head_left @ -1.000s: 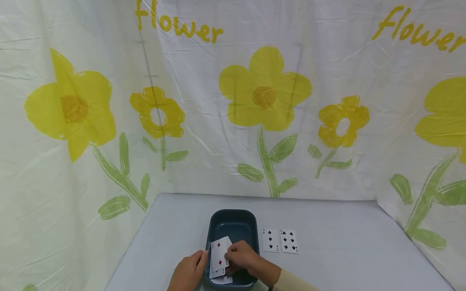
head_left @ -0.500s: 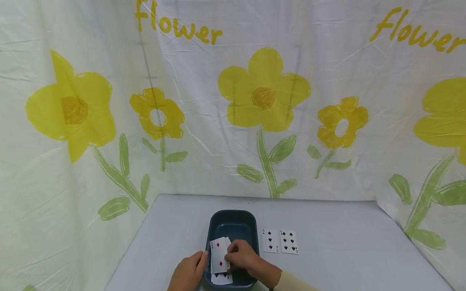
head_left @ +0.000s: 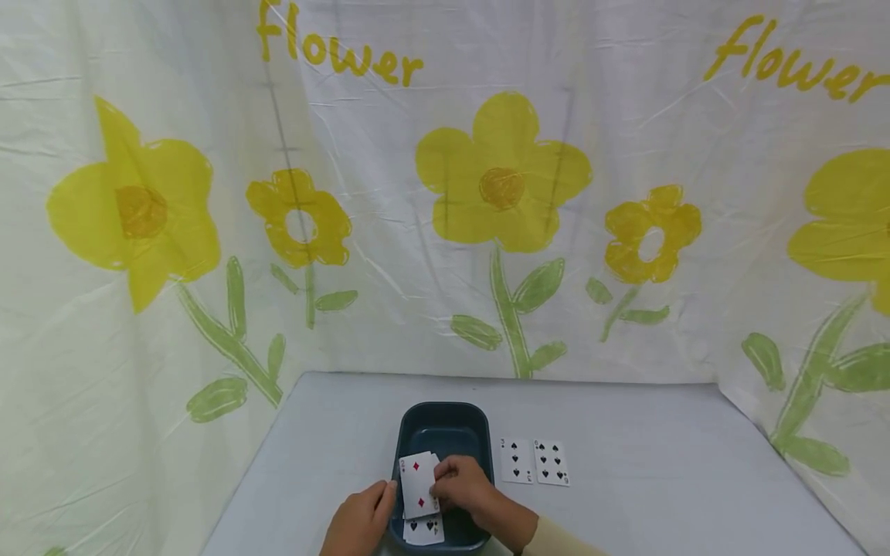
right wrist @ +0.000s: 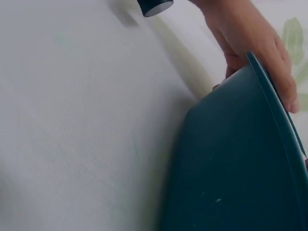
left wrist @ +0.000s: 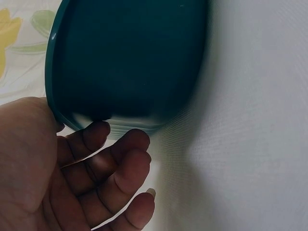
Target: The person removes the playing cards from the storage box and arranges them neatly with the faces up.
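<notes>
In the head view, a dark teal tray (head_left: pixel 445 408) stands on the table with several playing cards in its near left part. My left hand (head_left: pixel 360 516) grips the tray's left wall, its thumb at the rim; the left wrist view shows the curled fingers (left wrist: pixel 130 171) against the outside of the tray. Over the tray, my right hand (head_left: pixel 462 488) pinches the right edge of a playing card (head_left: pixel 419 486) showing two red diamonds. Beneath it lies a black-spade card (head_left: pixel 423 531), partly covered. My right fingertips hide part of the cards.
Two playing cards lie face up right of the tray: a three of spades (head_left: pixel 517 461) and a six of spades (head_left: pixel 552 462). A white curtain (head_left: pixel 389 324) painted with yellow flowers hangs behind the white table (head_left: pixel 647 479).
The diamond card has shifted slightly left, and a card corner that peeked out below it is now covered. More of the spade card beneath shows. My left hand has stayed put.
</notes>
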Motion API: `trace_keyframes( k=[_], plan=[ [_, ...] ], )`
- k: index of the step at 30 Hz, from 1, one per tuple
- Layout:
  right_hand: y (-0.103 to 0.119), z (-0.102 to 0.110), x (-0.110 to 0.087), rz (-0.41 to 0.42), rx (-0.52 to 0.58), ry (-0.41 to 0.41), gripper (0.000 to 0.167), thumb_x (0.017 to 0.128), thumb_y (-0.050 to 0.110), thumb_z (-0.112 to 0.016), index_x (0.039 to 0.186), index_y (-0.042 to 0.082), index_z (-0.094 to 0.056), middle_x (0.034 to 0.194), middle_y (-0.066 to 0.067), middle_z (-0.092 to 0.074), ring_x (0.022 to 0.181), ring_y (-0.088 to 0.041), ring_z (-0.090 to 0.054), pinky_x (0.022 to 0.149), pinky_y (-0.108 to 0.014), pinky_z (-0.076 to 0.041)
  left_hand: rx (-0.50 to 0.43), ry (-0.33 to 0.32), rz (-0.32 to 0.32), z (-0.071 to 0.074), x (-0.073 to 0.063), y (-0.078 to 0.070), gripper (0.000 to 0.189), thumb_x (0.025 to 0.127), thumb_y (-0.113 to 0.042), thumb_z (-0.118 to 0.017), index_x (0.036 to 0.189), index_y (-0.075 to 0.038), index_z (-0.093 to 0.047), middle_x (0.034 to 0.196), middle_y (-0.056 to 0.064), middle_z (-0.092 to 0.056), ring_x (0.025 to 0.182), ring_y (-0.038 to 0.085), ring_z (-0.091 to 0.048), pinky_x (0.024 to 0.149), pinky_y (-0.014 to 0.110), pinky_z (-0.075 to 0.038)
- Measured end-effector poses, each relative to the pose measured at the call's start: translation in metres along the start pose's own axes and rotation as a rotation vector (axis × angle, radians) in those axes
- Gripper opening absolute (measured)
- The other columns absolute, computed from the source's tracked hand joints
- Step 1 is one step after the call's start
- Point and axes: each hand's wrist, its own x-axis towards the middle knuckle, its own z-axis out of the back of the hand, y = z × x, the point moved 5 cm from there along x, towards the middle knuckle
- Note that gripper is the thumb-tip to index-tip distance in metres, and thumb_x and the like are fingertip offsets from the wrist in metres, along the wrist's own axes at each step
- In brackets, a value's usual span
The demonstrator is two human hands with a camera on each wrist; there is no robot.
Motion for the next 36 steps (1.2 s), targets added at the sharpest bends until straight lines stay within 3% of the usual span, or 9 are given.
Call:
trace_keyframes(
  k=[7, 14, 25, 36],
  plan=[
    [-0.001, -0.001, 0.0, 0.003, 0.082, 0.017, 0.033, 0.078, -0.013, -0.07, 0.109, -0.004, -0.063, 0.089, -0.014, -0.065, 0.079, -0.022, -0.067, 0.072, -0.038, -0.057, 0.023, -0.015, 0.019, 0.0, 0.001, 0.0, 0.036, 0.106, -0.037, -0.046, 0.08, -0.015, -0.057, 0.059, -0.003, -0.04, 0.054, 0.012, -0.043, 0.054, 0.026, -0.038],
    [0.005, 0.009, -0.007, 0.008, 0.066, 0.009, 0.03, 0.078, -0.01, -0.072, 0.107, -0.002, -0.068, 0.088, -0.009, -0.068, 0.08, -0.021, -0.067, 0.072, -0.036, -0.056, 0.012, -0.007, 0.008, -0.001, -0.001, 0.002, 0.037, 0.106, -0.038, -0.046, 0.081, -0.014, -0.059, 0.059, -0.004, -0.04, 0.053, 0.011, -0.043, 0.053, 0.024, -0.038],
    [0.021, 0.048, -0.02, 0.006, 0.102, -0.002, 0.032, 0.083, -0.006, -0.07, 0.114, -0.005, -0.065, 0.096, -0.011, -0.068, 0.087, -0.026, -0.068, 0.08, -0.041, -0.056, 0.01, -0.033, -0.034, 0.0, -0.002, 0.003, 0.038, 0.107, -0.036, -0.045, 0.076, -0.016, -0.055, 0.058, -0.006, -0.04, 0.053, 0.01, -0.042, 0.052, 0.025, -0.037],
    [0.014, 0.101, -0.027, 0.015, 0.161, -0.048, 0.038, 0.087, -0.001, -0.072, 0.122, -0.009, -0.061, 0.101, -0.014, -0.07, 0.086, -0.027, -0.068, 0.081, -0.042, -0.056, 0.039, -0.047, -0.041, -0.001, 0.001, -0.002, 0.037, 0.106, -0.03, -0.047, 0.073, -0.015, -0.052, 0.057, -0.006, -0.036, 0.053, 0.009, -0.038, 0.052, 0.026, -0.035]
  ],
)
